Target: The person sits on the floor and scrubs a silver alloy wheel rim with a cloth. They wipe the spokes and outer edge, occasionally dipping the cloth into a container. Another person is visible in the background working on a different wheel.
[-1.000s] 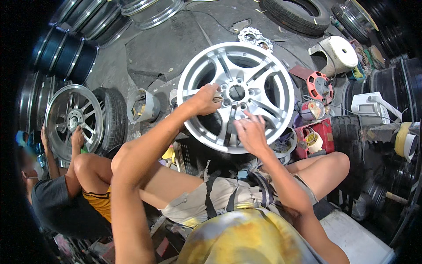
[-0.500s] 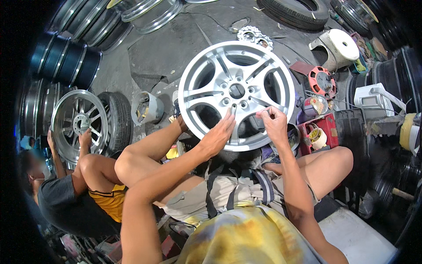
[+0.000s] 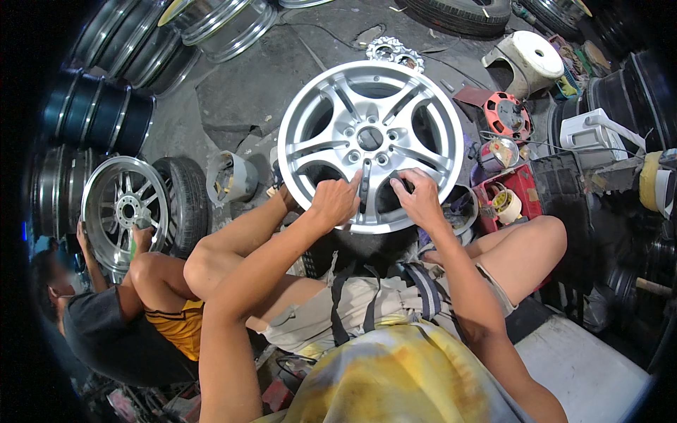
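Observation:
A silver multi-spoke alloy wheel (image 3: 310, 144) lies face up between my bent legs. My left hand (image 3: 337, 201) is at its near spoke, index finger stretched out to the spoke just below the hub and the other fingers curled, with nothing visible in it. Over the gap to the right of that spoke, my right hand (image 3: 421, 199) is closed, thumb and fingers pinching a small dark piece that looks like sandpaper (image 3: 400, 184). The hidden side of this piece cannot be made out.
At left a person (image 3: 106, 317) holds another rim (image 3: 90, 204) beside a tire (image 3: 185, 201). A grey bucket (image 3: 243, 173) stands nearby. On the right are a red cable reel (image 3: 506, 113), a white stool (image 3: 529, 60) and a red tray (image 3: 525, 190). Stacked rims (image 3: 99, 109) line the left.
My left hand's fingers have curled, leaving the index finger extended on the spoke. My right hand has moved left and lower over the wheel, with its dark piece. The view has shifted slightly.

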### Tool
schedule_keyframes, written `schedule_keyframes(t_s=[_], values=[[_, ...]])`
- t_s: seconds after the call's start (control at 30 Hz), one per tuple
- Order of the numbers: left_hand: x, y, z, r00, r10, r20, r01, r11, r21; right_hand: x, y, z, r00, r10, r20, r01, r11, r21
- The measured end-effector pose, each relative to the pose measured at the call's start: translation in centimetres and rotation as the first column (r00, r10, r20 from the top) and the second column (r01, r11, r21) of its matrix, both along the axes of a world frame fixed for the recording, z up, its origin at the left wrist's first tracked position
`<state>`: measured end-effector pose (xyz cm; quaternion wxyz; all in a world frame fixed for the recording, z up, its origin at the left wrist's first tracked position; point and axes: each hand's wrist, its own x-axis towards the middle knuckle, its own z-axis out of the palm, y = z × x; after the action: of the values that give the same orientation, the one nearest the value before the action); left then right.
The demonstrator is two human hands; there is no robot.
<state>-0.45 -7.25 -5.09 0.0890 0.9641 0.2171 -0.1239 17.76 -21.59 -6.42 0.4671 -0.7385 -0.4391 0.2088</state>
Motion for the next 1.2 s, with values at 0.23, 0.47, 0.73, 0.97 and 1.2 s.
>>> schedule_keyframes(t_s=[0.23,0.47,0.73,0.97,1.2], values=[[2.4,2.1,-1.4,0.994,0.038,-0.106,-0.042,0.999,-0.034,-1.2,0.3,-0.1,0.997,0.003,0.075,-0.002,1.000,-0.017],[-0.8,1.7,2.2,0.985,-0.091,-0.148,0.064,0.983,-0.173,-2.8,3.3,-0.2,0.978,0.135,0.156,-0.130,0.991,-0.045],[-3.8,0.5,13.9,0.920,-0.263,-0.289,0.161,0.929,-0.333,-4.5,6.0,-0.5,0.853,0.228,0.469,-0.107,0.957,-0.270],[-2.7,-3.9,17.8,0.970,-0.227,-0.084,0.179,0.906,-0.384,-5.6,6.8,-0.7,0.821,0.315,0.475,-0.144,0.921,-0.363],[-2.4,-4.4,20.1,0.916,-0.377,-0.135,0.333,0.905,-0.264,-5.7,6.4,0.2,0.864,0.297,0.406,-0.165,0.930,-0.328]])
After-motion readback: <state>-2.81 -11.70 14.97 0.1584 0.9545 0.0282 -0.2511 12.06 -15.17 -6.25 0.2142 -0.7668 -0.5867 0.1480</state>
